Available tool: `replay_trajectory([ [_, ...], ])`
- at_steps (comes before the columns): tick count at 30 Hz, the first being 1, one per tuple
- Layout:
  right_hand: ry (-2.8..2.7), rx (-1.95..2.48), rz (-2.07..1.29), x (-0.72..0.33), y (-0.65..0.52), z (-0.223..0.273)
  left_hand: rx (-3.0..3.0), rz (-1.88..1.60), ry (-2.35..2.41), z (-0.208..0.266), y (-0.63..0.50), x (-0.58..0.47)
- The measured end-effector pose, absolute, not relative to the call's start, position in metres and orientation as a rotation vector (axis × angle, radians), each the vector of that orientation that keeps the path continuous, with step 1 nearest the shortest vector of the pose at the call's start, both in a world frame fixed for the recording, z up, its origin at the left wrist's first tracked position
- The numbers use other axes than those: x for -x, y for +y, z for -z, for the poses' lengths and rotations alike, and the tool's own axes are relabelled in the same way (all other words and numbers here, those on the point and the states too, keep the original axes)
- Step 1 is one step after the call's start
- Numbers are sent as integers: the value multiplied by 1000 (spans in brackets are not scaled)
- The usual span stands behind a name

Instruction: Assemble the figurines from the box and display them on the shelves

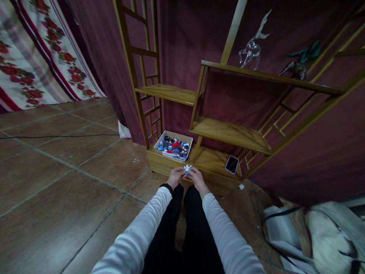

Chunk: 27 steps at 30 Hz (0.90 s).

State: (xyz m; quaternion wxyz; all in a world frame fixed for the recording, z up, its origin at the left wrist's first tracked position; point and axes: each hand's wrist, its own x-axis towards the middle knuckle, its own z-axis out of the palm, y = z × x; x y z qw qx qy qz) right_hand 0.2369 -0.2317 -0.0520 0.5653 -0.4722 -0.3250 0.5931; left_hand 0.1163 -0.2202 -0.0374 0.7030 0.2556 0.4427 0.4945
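Note:
Between my two hands is a small blue, white and pinkish figurine (187, 169), held up in front of my knees. The fingers of my left hand (175, 176) pinch its left side. On its other side, the fingers of my right hand (197, 177) are closed on it too. Just beyond my hands, an open shallow cardboard box (190, 142) stands on the lowest board of the wooden shelf. Many small colourful figures (175, 146) fill it, in red, blue, purple, black and white. The figurine's finer details are too small to make out.
The wooden shelf unit (228, 131) rises ahead, its boards at different heights. A dark-screened phone (232, 164) lies on its lowest board. A clear glass horse (251, 51) and a dark green figure (303, 61) stand higher up. Bags (288, 228) lie at right; a cable (59, 136) crosses the floor.

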Motion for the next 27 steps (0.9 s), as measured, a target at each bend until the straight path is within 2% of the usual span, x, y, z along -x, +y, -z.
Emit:
replay_trajectory([
  [27,-945,1196,-1202,-234,-224,71,-697,-1090,1001,40,-226,-118],
])
